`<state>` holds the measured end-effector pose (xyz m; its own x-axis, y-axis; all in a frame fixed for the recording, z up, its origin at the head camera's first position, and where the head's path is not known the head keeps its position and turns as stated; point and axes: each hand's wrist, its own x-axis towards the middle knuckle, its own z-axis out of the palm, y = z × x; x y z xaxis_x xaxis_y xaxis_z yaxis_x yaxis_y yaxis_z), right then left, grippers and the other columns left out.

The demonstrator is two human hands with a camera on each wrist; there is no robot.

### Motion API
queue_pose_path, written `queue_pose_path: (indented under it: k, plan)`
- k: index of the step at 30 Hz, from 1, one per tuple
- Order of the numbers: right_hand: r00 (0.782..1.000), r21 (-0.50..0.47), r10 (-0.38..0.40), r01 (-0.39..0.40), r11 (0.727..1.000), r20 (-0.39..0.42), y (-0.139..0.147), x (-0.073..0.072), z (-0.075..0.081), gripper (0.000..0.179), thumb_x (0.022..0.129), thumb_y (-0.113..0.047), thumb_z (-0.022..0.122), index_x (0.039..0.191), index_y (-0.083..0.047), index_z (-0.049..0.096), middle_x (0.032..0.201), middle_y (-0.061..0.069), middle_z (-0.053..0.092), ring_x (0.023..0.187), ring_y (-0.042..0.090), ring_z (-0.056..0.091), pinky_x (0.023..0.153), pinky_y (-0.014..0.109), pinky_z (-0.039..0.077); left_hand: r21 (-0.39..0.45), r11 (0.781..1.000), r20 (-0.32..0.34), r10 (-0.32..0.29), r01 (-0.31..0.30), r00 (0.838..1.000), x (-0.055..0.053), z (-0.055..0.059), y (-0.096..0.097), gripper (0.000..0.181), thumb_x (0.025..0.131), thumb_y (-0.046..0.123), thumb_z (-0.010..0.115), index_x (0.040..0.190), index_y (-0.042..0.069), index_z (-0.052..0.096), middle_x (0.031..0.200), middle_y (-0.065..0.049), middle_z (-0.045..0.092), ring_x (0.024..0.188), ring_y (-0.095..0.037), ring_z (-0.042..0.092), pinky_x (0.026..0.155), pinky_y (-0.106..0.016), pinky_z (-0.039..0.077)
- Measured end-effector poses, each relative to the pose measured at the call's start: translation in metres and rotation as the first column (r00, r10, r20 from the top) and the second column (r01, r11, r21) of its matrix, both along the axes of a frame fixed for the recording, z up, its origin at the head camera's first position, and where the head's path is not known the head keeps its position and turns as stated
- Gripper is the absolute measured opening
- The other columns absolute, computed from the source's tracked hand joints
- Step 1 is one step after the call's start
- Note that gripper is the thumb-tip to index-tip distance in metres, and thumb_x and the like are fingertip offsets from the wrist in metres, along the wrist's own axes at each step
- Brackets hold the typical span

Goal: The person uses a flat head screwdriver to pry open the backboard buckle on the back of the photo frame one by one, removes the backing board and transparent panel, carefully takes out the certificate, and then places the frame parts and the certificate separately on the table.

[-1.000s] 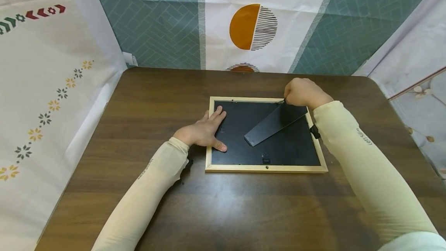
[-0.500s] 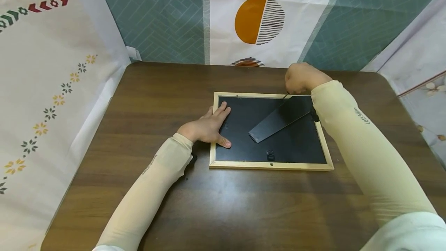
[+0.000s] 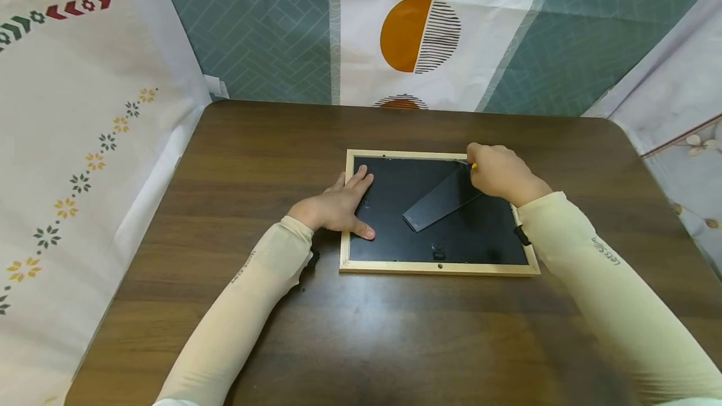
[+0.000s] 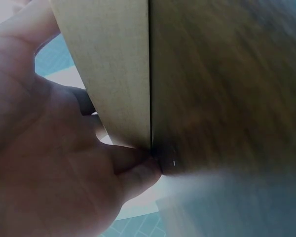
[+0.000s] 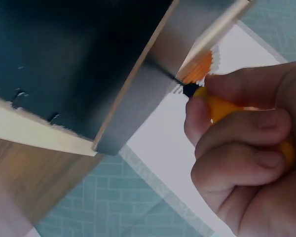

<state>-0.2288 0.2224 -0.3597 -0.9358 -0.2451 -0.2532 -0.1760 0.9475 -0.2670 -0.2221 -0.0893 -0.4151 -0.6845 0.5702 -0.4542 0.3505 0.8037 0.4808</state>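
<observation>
In the head view, the frame [image 3: 395, 266] lies back-up on the table [image 3: 242, 187], and the left hand [image 3: 338, 205], its fingers spread straight over the left side, should press firmly against sliding; the right sleeve [image 3: 626, 299] reads "LetsSlim". The left wrist view shows fingertips low against the frame's outer side. In the right wrist view, the right hand [image 5: 251, 153] curls snugly round a yellow tool [image 5: 223, 106], its tip blurred; light, short prying would likely spare the wood.

It's smooth, matt wood on the picture frame [image 3: 395, 266], a satin-smooth backing board [image 3: 389, 196] inside, smooth plastic-looking screwdriver handle [image 5: 223, 108], glossy shine off the wood-grain surface [image 3: 361, 337], matt cloth sleeves [image 3: 239, 312]!
</observation>
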Motion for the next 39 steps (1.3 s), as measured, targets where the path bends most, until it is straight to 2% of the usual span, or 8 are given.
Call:
queue_pose_path:
  k: [4,8,11,15,20,24,34,39]
  plan:
    - [1.000,-0.003,0.000,0.000,1.000,-0.021,-0.001,-0.002,-0.005,0.031,0.094,0.002,0.046,0.122,0.009,0.058,0.108,0.028,0.064,0.077,0.035,0.056,0.071,0.051,0.048,-0.004,1.000,0.002,-0.001,0.001,1.000,-0.001,-0.004,-0.001,0.122,0.082,0.054,0.079,0.163,0.016,-0.003,0.167,0.000,-0.019,0.149,-0.043,-0.014,0.118,-0.056,0.011]
    - [1.000,-0.031,-0.004,0.003,1.000,-0.012,-0.003,-0.010,-0.003,0.022,0.091,0.002,0.046,0.107,0.006,0.062,0.097,0.022,0.062,0.074,0.033,0.052,0.069,0.047,0.044,-0.001,1.000,0.000,-0.004,0.004,1.000,-0.001,-0.006,-0.002,0.121,0.083,0.054,0.079,0.163,0.015,-0.002,0.167,-0.001,-0.019,0.149,-0.043,-0.013,0.118,-0.057,0.012]
    - [1.000,-0.017,0.000,0.000,1.000,0.004,-0.005,-0.013,0.000,0.012,0.089,0.004,0.046,0.089,0.000,0.057,0.076,0.011,0.048,0.064,0.025,0.038,0.059,0.039,0.032,-0.001,1.000,0.000,-0.007,0.007,1.000,0.000,-0.006,-0.002,0.121,0.083,0.055,0.079,0.163,0.015,-0.002,0.167,-0.001,-0.018,0.149,-0.044,-0.013,0.118,-0.056,0.012]
    - [1.000,0.019,0.002,-0.003,1.000,0.018,-0.006,-0.013,0.004,0.014,0.087,0.004,0.047,0.078,-0.006,0.048,0.069,0.005,0.033,0.061,0.020,0.027,0.056,0.036,0.024,-0.006,1.000,-0.002,-0.012,0.012,1.000,0.000,-0.005,0.000,0.121,0.082,0.056,0.078,0.163,0.016,-0.002,0.167,-0.001,-0.019,0.149,-0.043,-0.013,0.119,-0.055,0.012]
    - [0.999,0.021,0.002,-0.003,1.000,0.039,-0.003,-0.018,0.011,0.016,0.086,0.004,0.046,0.075,-0.007,0.048,0.067,0.003,0.034,0.060,0.020,0.027,0.057,0.036,0.025,-0.010,1.000,-0.013,-0.013,0.013,1.000,-0.001,-0.002,0.001,0.122,0.082,0.056,0.079,0.163,0.016,-0.003,0.166,0.000,-0.020,0.149,-0.043,-0.013,0.119,-0.055,0.012]
    - [0.997,0.025,0.043,-0.045,0.999,0.068,-0.003,-0.032,0.019,0.019,0.084,0.005,0.044,0.071,-0.008,0.048,0.066,0.002,0.033,0.061,0.019,0.026,0.058,0.037,0.025,-0.019,1.000,-0.019,-0.007,0.007,1.000,-0.002,0.000,0.001,0.122,0.082,0.056,0.078,0.163,0.016,-0.003,0.166,0.000,-0.020,0.149,-0.043,-0.013,0.119,-0.054,0.012]
    - [0.974,0.066,0.132,-0.147,0.987,0.185,-0.002,-0.064,0.037,0.020,0.085,-0.001,0.052,0.081,-0.003,0.071,0.070,0.004,0.061,0.064,0.022,0.055,0.063,0.039,0.044,-0.022,1.000,-0.016,-0.001,0.000,1.000,-0.002,-0.001,0.000,0.123,0.081,0.057,0.079,0.163,0.017,-0.003,0.166,0.001,-0.020,0.150,-0.041,-0.014,0.119,-0.054,0.013]
    - [0.956,0.104,0.135,-0.167,0.980,0.261,-0.010,-0.078,0.043,0.020,0.084,0.000,0.052,0.070,-0.005,0.065,0.060,0.004,0.058,0.056,0.018,0.049,0.059,0.035,0.040,-0.020,1.000,-0.017,-0.009,0.009,1.000,-0.002,0.000,0.000,0.123,0.082,0.057,0.079,0.163,0.016,-0.004,0.166,0.000,-0.020,0.149,-0.042,-0.013,0.119,-0.055,0.013]
